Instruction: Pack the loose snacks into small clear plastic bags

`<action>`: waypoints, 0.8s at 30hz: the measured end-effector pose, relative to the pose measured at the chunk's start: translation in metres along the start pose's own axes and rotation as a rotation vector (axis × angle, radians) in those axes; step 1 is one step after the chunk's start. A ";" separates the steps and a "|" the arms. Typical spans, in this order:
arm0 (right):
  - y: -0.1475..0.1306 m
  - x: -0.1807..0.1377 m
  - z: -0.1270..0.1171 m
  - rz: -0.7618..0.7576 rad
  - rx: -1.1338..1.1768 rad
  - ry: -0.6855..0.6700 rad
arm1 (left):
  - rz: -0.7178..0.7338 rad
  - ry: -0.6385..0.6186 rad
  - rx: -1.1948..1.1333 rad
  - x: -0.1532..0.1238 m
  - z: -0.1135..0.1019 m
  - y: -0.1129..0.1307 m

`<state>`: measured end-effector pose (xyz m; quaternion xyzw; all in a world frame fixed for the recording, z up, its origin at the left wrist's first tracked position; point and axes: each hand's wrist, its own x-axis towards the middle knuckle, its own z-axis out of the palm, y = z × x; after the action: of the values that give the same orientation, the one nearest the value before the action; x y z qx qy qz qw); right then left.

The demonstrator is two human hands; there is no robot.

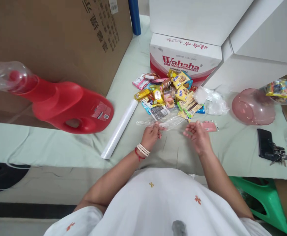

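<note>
Head view: clear bag (171, 123) over counter (169, 152), just nearer than snack pile (168, 93).
Left grip: left hand (151, 136) pinching clear bag.
Right grip: right hand (198, 137) loosely released, beside pink packet (210, 126).

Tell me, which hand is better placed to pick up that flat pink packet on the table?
Probably the right hand: it is close beside the pink packet, its fingers loosely open. The left hand is farther away, pinching clear plastic.
</note>
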<state>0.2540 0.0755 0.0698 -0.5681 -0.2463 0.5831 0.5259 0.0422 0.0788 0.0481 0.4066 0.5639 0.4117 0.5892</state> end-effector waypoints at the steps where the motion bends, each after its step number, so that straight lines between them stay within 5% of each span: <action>1: 0.008 -0.006 0.007 0.046 -0.035 -0.028 | 0.033 0.019 0.026 -0.003 0.005 -0.001; 6: 0.024 -0.012 0.028 -0.050 -0.171 -0.073 | 0.080 -0.089 0.088 -0.007 0.009 -0.001; 11: -0.004 0.001 -0.005 0.130 -0.221 -0.239 | -0.109 -0.248 -0.117 0.009 -0.043 0.013; 14: -0.010 -0.002 -0.013 0.170 -0.139 -0.221 | -0.146 -0.199 -0.254 0.011 -0.060 0.017; 21: 0.015 -0.025 0.018 0.154 -0.061 -0.282 | -0.173 -0.048 -0.428 0.002 -0.005 0.004; 24: 0.016 -0.024 0.006 0.041 -0.055 -0.189 | -0.150 -0.016 -0.419 0.003 -0.005 0.000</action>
<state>0.2384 0.0506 0.0672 -0.5297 -0.2991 0.6379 0.4724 0.0370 0.0815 0.0466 0.2357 0.4900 0.4716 0.6942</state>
